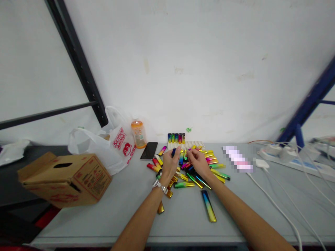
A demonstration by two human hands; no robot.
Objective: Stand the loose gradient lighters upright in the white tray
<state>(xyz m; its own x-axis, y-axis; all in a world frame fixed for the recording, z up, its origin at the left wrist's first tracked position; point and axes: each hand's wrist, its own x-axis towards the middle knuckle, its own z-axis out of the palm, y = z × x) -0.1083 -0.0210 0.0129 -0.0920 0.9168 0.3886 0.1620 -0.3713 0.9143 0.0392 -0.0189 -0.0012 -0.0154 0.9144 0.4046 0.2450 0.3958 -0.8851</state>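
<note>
Shiny multicoloured lighters (184, 184) lie in a loose pile on the grey table. My left hand (170, 163), with a silver watch at the wrist, is closed on a dark blue-topped lighter (173, 152). To its right, my right hand (198, 161) is over the pile with its thumb and forefinger pinched; whatever is between them is too small to make out. Behind both hands stands a white tray (196, 143) with holes, with several upright lighters (176, 138) in a row at its left end. One blue-yellow lighter (208, 206) lies apart, nearer the front edge.
On the left are a cardboard box (86, 179), a white plastic bag (115, 150), an orange bottle (138, 132) and a black phone (149, 151). To the right lie a blurred-out phone (237, 159), a white charger (262, 163), cables and a power strip (295, 160).
</note>
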